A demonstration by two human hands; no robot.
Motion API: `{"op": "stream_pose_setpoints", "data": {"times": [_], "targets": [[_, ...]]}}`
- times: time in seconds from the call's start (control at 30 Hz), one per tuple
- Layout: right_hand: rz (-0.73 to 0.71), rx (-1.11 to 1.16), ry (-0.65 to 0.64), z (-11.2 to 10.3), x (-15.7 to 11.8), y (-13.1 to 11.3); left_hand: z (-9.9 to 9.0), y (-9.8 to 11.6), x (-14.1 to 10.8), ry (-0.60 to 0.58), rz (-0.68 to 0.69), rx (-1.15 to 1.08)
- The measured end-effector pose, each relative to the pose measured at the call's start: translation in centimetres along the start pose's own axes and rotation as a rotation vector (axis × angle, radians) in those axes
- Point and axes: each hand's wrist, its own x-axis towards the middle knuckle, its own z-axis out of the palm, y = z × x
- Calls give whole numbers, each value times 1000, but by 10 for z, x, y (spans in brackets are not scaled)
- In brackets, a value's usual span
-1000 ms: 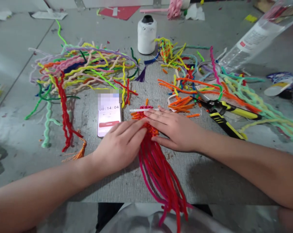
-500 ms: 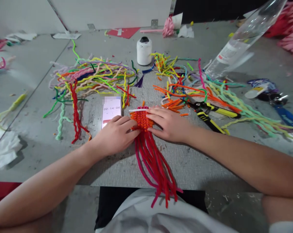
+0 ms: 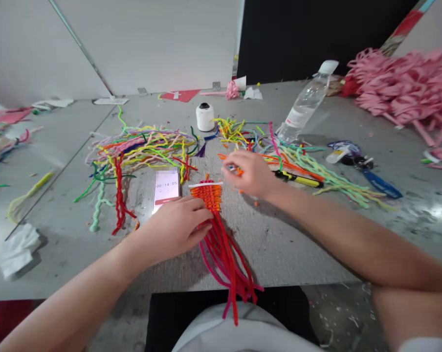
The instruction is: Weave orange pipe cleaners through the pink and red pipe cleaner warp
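A small woven piece of orange and red pipe cleaners [image 3: 208,197] lies on the grey table, a thin white strip [image 3: 206,185] across its top. Long red and magenta pipe cleaner strands [image 3: 226,254] hang from its lower end over the table edge. My left hand [image 3: 182,222] is closed at the lower left of the weave, fingers and thumb around the top of the strands. Up and right of the weave, my right hand [image 3: 250,173] is curled over short orange pipe cleaner pieces [image 3: 236,170], which show between thumb and fingers; its grip is partly hidden.
A phone showing a timer [image 3: 165,188] lies beside my left hand. Behind are a heap of coloured pipe cleaners [image 3: 143,146], a white thread spool [image 3: 205,118] and a plastic bottle [image 3: 305,105]. Yellow-black pliers [image 3: 303,181] lie partly under my right forearm. Pink loops [image 3: 404,88] are piled at right.
My right hand has left the weave and moved up to the orange pieces. My left hand has slid to the lower end of the weave. The camera view has tilted up.
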Motion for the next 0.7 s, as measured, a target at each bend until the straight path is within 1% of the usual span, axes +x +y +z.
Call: {"op": "stream_pose_setpoints", "data": {"times": [0.07, 0.1, 0.13, 0.17, 0.27, 0.33, 0.4, 0.5, 0.57, 0.7], "targets": [[121, -48, 42, -7, 32, 19, -3, -5, 6, 72, 21, -85], [186, -74, 48, -7, 50, 30, -1, -10, 8, 124, 43, -114], [251, -100, 48, -6, 68, 42, 2, -17, 10, 194, 36, -124], [310, -128, 46, -3, 85, 54, 6, -24, 10, 239, 13, -120], [425, -208, 44, 11, 131, 88, 19, -43, 6, 279, -8, -113], [479, -247, 45, 22, 151, 106, 23, -50, 0, 279, -10, -119], [517, -273, 39, 32, 163, 121, 24, -53, -4, 276, -16, -118], [541, -284, 64, 40, 168, 138, 21, -54, -6, 276, -31, -99], [557, -292, 114, 38, 166, 148, 20, -55, -7, 274, -33, -89], [584, -319, 266, 24, 158, 162, 20, -55, -6, 264, -23, -70]]}}
